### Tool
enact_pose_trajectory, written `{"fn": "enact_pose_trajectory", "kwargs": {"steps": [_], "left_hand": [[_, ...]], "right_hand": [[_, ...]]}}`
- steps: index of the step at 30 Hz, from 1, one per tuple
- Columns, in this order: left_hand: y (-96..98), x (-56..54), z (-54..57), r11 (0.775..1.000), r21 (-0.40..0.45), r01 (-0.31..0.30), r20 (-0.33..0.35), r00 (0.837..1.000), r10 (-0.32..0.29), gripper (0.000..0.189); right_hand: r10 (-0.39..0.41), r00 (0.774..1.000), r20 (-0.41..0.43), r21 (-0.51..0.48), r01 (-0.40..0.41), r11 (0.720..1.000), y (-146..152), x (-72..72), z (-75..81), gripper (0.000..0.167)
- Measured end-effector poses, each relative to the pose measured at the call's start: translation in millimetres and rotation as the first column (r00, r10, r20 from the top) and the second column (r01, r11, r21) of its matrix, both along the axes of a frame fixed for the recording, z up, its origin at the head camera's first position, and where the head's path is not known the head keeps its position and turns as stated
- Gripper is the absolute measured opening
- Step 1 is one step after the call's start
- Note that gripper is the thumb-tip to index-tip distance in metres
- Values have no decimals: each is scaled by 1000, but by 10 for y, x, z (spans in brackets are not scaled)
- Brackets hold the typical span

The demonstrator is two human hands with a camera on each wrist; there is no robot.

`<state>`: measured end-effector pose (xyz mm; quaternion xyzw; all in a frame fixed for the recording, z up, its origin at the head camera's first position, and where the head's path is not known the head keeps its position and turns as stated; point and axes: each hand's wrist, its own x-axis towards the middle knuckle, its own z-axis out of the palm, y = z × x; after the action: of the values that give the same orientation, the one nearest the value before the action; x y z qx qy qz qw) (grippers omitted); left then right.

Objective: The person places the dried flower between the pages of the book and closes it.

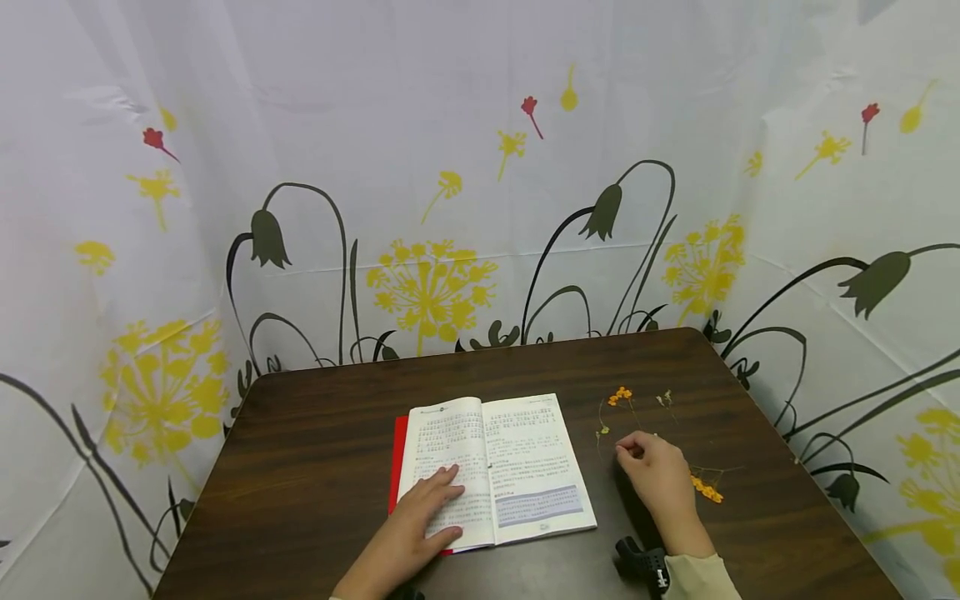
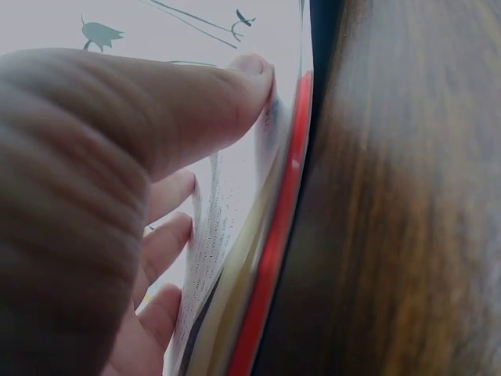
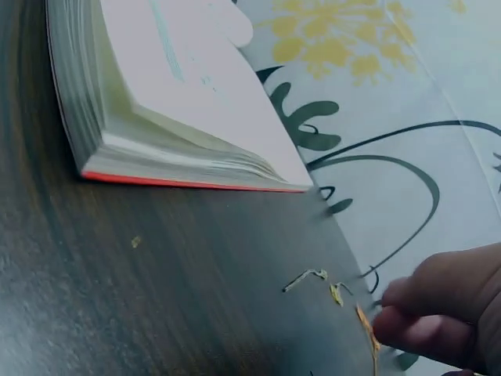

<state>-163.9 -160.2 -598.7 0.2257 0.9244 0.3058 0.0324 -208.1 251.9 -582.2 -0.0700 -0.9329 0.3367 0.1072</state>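
We see a person's left hand (image 1: 412, 517) laid flat over the eight o'clock part of a white-paged, red-covered book (image 1: 528, 450), which lies spread near the middle of a dark brown, wood-grained counter (image 1: 322, 467). Its grip is wide: the fingers stretch across the printed left page, the thumb is well apart from them near the book's six o'clock edge, and nothing is grasped. In the left wrist view we find the thumb on the paper at the page edge.

The right hand (image 1: 660, 471) is at three o'clock from the book, apart from it. Its grip is narrow, with thumb and forefinger drawn together at the tips; we cannot tell whether anything thin is pinched between them. In the right wrist view a slender orange plant piece (image 3: 367, 327) shows right beside those fingertips.

Around this hand we count four little plant pieces on the counter: an orange flower cluster on a thin stem (image 1: 620, 395) at eleven o'clock, a small pale yellow sprig (image 1: 603, 431) at ten, a tiny whitish sprig (image 1: 665, 400) at twelve, and an orange-yellow flower spray (image 1: 707, 490) between three and four. A cream fabric sleeve (image 1: 701, 579) is at five o'clock from the hand, and a white curtain printed with flowers (image 1: 427, 192) hangs at twelve beyond the counter.
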Motion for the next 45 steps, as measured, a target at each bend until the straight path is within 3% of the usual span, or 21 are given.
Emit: {"fn": "enact_pose_trajectory", "kwargs": {"steps": [6,15,30,45], "left_hand": [[0,-2,-6,1000,7,-5,18,1000,5,59],[-2,0,2,1000,-1,-15,23,1000,15,60],[5,6,5,1000,-21,-14,9,1000,14,59],[4,-9,-24,1000,-6,1,-17,1000,-1,59]], "right_hand": [[59,998,34,41,-61,997,-29,-3,-44,6],[81,996,35,106,-85,991,-123,4,-93,11],[23,993,120,82,-33,996,-183,40,-76,18],[35,995,95,141,-48,989,-212,37,-57,16]]}}
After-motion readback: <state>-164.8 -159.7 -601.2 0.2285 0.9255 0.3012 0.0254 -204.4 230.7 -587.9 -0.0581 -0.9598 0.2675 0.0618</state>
